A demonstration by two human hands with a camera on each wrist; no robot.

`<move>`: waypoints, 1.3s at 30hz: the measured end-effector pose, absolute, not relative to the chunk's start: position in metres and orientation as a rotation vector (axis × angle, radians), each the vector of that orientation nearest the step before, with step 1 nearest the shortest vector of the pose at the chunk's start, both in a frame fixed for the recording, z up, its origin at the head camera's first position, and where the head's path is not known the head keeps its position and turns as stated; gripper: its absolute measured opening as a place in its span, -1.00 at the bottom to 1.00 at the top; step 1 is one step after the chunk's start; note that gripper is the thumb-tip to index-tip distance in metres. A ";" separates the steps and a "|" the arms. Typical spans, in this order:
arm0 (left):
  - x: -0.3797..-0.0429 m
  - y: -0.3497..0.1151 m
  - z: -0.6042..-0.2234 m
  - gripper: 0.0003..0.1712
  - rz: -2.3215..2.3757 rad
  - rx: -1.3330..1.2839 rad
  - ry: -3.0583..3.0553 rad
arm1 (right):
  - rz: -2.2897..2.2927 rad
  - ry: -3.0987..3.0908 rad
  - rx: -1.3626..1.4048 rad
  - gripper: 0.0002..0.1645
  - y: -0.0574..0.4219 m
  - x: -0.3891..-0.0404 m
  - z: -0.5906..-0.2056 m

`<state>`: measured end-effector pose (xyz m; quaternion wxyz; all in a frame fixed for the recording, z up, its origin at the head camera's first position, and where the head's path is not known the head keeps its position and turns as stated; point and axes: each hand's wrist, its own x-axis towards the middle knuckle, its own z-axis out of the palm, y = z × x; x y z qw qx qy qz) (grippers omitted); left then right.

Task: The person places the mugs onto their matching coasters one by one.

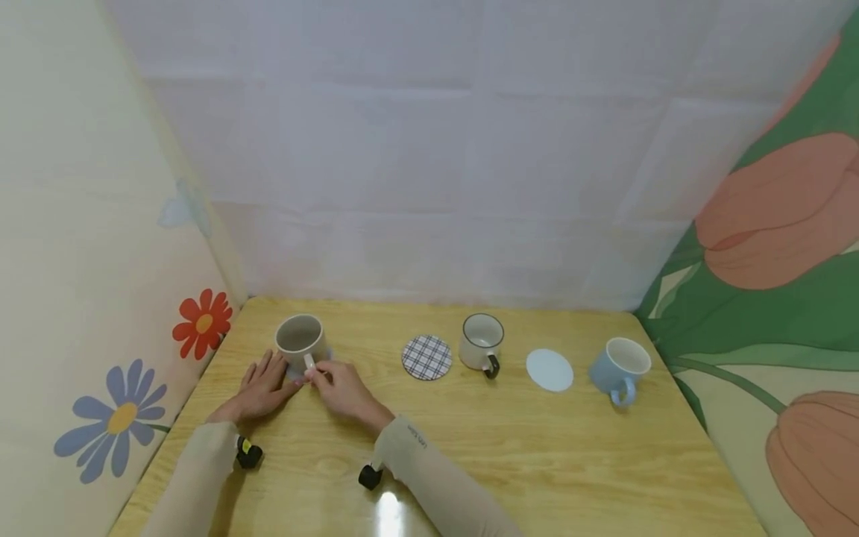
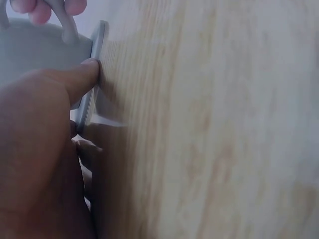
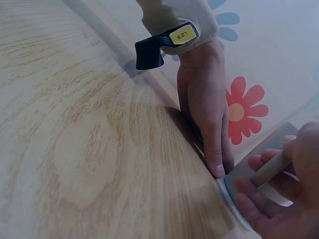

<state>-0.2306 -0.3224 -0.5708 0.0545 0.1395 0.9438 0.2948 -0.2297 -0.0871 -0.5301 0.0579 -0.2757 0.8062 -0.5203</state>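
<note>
A grey-white mug (image 1: 300,341) stands at the left on a light round coaster (image 1: 294,374), which it mostly covers. My right hand (image 1: 346,389) grips the mug's handle (image 3: 271,169), fingers curled round it. Palm down on the table beside the mug, my left hand (image 1: 263,391) has its fingers extended. Its thumb (image 2: 82,77) touches the edge of the coaster. Part of the left hand's fingers is hidden behind the thumb in the left wrist view.
Right of the hands lies a plaid round coaster (image 1: 426,357), beside a white mug (image 1: 481,341) with dark rim and handle. Farther right are a pale round coaster (image 1: 549,370) and a blue mug (image 1: 620,369). Cloth walls (image 1: 429,186) border the wooden table (image 1: 537,462).
</note>
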 end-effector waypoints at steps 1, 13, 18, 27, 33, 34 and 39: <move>-0.229 -0.322 -0.569 -0.05 0.908 0.433 2.873 | -1.566 2.447 -0.838 -0.66 -0.087 -0.229 -0.529; -0.230 -0.315 -0.547 -0.13 0.860 0.457 2.969 | -1.561 2.402 -0.815 -0.74 -0.084 -0.223 -0.521; -0.231 -0.319 -0.552 -0.15 0.898 0.511 3.002 | -1.554 2.401 -0.792 -0.69 -0.082 -0.220 -0.514; -0.228 -0.316 -0.548 -0.21 0.913 0.569 3.059 | -1.512 2.472 -0.762 -0.65 -0.072 -0.214 -0.503; -0.222 -0.311 -0.534 -0.22 0.905 0.435 3.026 | -1.558 2.449 -0.756 -0.66 -0.063 -0.210 -0.495; -0.222 -0.311 -0.532 -0.22 0.901 0.433 3.027 | -1.564 2.447 -0.760 -0.66 -0.062 -0.210 -0.493; -0.220 -0.310 -0.522 -0.25 0.951 0.441 3.034 | -1.562 2.459 -0.795 -0.65 -0.055 -0.208 -0.490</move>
